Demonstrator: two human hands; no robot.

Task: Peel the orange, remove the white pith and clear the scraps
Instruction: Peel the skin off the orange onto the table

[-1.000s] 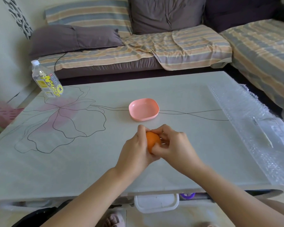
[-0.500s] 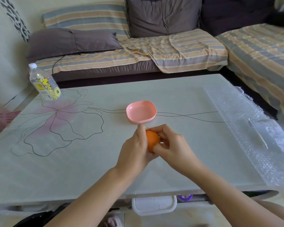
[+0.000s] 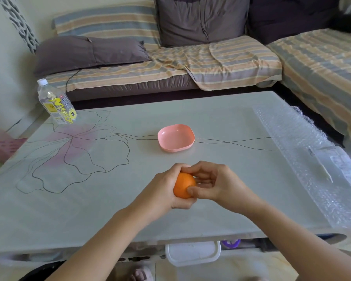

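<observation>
Head view: the left hand [image 3: 164,189] cups the orange [image 3: 183,185] from its left side, fingers curled round its far face. The right hand [image 3: 217,183] pinches it from the opposite side, thumb on the near skin, fingertips arched over the top. The peel looks unbroken. To start well, a nail should probably dig in near the top and lift a flap. Both hands hover above the table [image 3: 221,118]; the pink dish [image 3: 175,137] sits just beyond the grip, ready for scraps.
</observation>
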